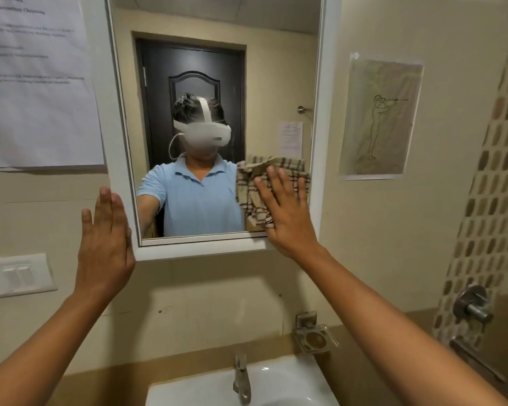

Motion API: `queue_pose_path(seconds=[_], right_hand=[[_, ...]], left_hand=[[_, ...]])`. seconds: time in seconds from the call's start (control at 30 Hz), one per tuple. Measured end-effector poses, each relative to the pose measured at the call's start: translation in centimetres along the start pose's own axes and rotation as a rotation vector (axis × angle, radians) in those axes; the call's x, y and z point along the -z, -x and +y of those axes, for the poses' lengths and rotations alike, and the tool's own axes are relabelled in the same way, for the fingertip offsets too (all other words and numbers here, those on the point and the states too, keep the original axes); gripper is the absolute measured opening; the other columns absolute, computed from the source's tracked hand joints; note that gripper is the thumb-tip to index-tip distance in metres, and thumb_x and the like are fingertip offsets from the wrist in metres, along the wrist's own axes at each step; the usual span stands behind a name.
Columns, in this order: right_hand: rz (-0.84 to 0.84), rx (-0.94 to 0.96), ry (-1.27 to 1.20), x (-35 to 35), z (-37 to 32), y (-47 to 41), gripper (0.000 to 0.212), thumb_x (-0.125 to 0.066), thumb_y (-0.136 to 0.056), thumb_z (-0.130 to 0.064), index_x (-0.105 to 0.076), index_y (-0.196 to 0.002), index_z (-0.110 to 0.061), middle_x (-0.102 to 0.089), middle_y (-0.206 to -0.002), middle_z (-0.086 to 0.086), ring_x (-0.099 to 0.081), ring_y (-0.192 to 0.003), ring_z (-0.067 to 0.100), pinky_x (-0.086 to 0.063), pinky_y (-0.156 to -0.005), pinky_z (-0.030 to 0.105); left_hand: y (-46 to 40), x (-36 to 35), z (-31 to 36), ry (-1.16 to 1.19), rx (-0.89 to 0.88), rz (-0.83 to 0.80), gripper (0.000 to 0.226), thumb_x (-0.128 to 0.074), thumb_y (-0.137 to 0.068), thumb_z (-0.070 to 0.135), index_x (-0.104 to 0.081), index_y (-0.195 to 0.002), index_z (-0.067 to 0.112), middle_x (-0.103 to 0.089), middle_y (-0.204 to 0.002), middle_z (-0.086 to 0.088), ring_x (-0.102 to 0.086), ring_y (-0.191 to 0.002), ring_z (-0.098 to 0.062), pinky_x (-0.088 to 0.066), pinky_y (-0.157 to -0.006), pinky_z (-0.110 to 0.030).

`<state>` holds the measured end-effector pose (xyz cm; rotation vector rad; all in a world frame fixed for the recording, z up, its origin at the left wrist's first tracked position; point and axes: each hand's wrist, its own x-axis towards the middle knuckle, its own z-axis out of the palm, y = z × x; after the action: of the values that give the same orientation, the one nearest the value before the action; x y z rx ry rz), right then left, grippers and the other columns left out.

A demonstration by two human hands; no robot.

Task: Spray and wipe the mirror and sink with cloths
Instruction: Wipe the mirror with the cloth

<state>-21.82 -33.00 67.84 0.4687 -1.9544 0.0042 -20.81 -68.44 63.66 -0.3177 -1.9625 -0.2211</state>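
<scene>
The right hand (285, 212) presses a checked cloth (264, 189) flat against the lower right corner of the mirror (217, 54), its fingers (272, 178) spread and extended rather than curled, so the cloth is pinned under the palm instead of being pinched; that flat hold spreads pressure over a wide patch of glass, which suits wiping. The left hand (104, 238) is open and holds nothing, its fingers straight and close together, laid against the wall and the white mirror frame (194, 252) at the lower left, probably to brace the body while the other arm sweeps. The sink (276, 382) sits directly below, with its tap (241, 379) in the middle, and looks untouched by any cloth. No spray bottle is in view.
</scene>
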Motion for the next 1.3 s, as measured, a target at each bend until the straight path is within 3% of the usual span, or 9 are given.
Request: queue_pose_path(seconds=[0.13, 0.27, 0.4, 0.63, 0.87, 1.0, 1.17, 1.23, 1.3], right_hand=[[0.045, -0.220, -0.071, -0.4, -1.0, 1.7, 0.076, -0.050, -0.095, -0.034, -0.013, -0.158, -0.016, -0.001, -0.166, 0.012, 0.006, -0.154, 0.028, 0.007, -0.121, 0.057], [0.049, -0.285, -0.042, -1.3, -3.2, 1.9, 0.087, -0.053, -0.089, -0.031, -0.003, -0.158, -0.017, 0.004, -0.166, 0.013, 0.007, -0.153, 0.031, 0.006, -0.121, 0.058], [0.008, -0.146, -0.086, -2.1, -6.5, 1.4, 0.079, -0.040, -0.089, -0.034, -0.005, -0.158, -0.019, -0.001, -0.166, 0.011, 0.003, -0.154, 0.030, 0.002, -0.121, 0.060], [-0.071, 0.304, -0.031, -4.8, -14.3, 1.8, 0.080, -0.051, -0.089, -0.036, -0.014, -0.158, -0.021, -0.008, -0.167, 0.006, -0.004, -0.154, 0.026, -0.007, -0.120, 0.058], [-0.020, 0.443, 0.061, -4.6, -11.5, 3.8, 0.068, -0.054, -0.094, -0.013, -0.028, -0.156, -0.023, -0.023, -0.164, 0.002, -0.017, -0.152, 0.024, -0.027, -0.116, 0.055], [-0.035, 0.379, 0.083, -3.4, -9.5, 5.6, 0.068, -0.058, -0.091, -0.010, -0.034, -0.153, -0.022, -0.030, -0.161, 0.004, -0.023, -0.151, 0.026, -0.033, -0.111, 0.056], [-0.139, 0.256, -0.022, -0.3, -9.9, 6.7, 0.073, -0.077, -0.073, -0.003, -0.056, -0.140, -0.021, -0.051, -0.148, 0.008, -0.045, -0.139, 0.030, -0.041, -0.107, 0.059], [-0.226, 0.100, -0.182, 0.8, -11.0, 8.4, 0.078, -0.073, -0.066, 0.008, -0.058, -0.137, -0.020, -0.052, -0.147, 0.009, -0.047, -0.138, 0.030, -0.042, -0.108, 0.056], [-0.291, -0.146, -0.431, 1.7, -12.3, 10.3, 0.081, -0.060, -0.067, 0.013, -0.056, -0.139, -0.024, -0.051, -0.148, 0.005, -0.046, -0.138, 0.025, -0.040, -0.112, 0.041]], left_hand=[[0.1, 0.0, 0.3, 0.006, 0.000, 0.001, 0.062, -0.020, -0.100, 0.020, 0.002, -0.156, 0.003, 0.006, -0.165, -0.015, 0.000, -0.153, -0.030, 0.005, -0.124, -0.041], [0.3, 0.0, 0.4, 0.012, 0.007, 0.001, 0.063, -0.022, -0.099, 0.017, 0.003, -0.155, 0.003, 0.005, -0.165, -0.016, 0.000, -0.153, -0.029, 0.004, -0.125, -0.041], [0.7, -0.2, 0.4, 0.013, 0.003, 0.014, 0.065, -0.027, -0.098, 0.013, 0.001, -0.155, 0.002, 0.004, -0.165, -0.016, -0.001, -0.153, -0.029, 0.001, -0.125, -0.043], [0.8, 0.0, 0.0, 0.023, -0.021, -0.006, 0.063, -0.025, -0.098, 0.017, -0.004, -0.156, 0.001, -0.001, -0.165, -0.018, -0.007, -0.153, -0.030, -0.003, -0.125, -0.047], [0.4, 0.4, 0.1, 0.038, -0.007, -0.020, 0.066, -0.031, -0.097, 0.012, -0.004, -0.156, 0.002, 0.001, -0.166, -0.015, -0.005, -0.153, -0.028, -0.006, -0.124, -0.048], [0.2, 0.8, 0.5, 0.035, 0.025, -0.047, 0.073, -0.037, -0.091, 0.002, -0.003, -0.155, 0.001, 0.002, -0.165, -0.016, -0.005, -0.153, -0.030, -0.009, -0.123, -0.053], [-0.3, 2.2, 1.9, 0.084, 0.101, -0.083, 0.079, -0.043, -0.090, -0.007, 0.000, -0.155, 0.002, 0.004, -0.164, -0.016, 0.001, -0.153, -0.031, -0.002, -0.123, -0.054], [0.9, 2.6, 2.7, 0.125, 0.118, -0.122, 0.080, -0.045, -0.092, -0.005, 0.003, -0.156, 0.005, 0.006, -0.165, -0.014, 0.005, -0.153, -0.028, 0.000, -0.123, -0.053], [2.9, 2.8, 3.6, 0.193, 0.125, -0.142, 0.077, -0.044, -0.095, 0.001, 0.004, -0.156, 0.006, 0.007, -0.165, -0.013, 0.006, -0.153, -0.027, 0.001, -0.124, -0.051]])
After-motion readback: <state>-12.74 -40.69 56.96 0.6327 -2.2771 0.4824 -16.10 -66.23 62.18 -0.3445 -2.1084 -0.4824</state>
